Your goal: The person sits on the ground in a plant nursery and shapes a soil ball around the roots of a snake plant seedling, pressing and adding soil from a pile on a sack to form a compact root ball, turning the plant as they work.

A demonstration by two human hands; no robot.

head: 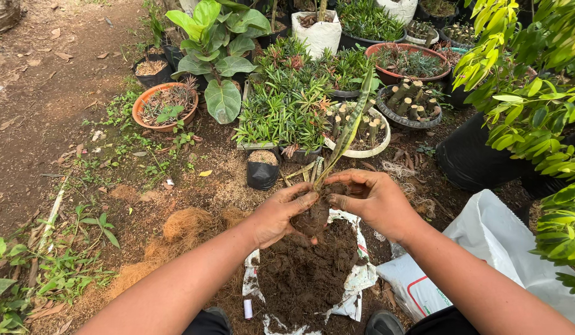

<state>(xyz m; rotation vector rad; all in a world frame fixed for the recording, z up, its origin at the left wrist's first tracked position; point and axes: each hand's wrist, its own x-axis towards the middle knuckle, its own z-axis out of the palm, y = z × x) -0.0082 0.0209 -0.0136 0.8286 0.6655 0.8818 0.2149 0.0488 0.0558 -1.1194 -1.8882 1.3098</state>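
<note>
Head view is showing both hands closing around the dark soil root ball (315,217) of a long, narrow, mottled green leaf cutting (348,133): the left hand (276,214) is cupping it from one side while the right hand (373,201) is pinching it from the other. They are holding it just above a torn white plastic sack of dark brown soil (309,273) lying on the ground, with a small black grow bag (262,170) standing beyond.

An outdoor plant nursery: potted seedlings in black plastic grow bags (262,172) and round terracotta-coloured pots (165,107) crowd the bare dirt ground (45,105), beside an open white sack of dark soil (309,273).
</note>
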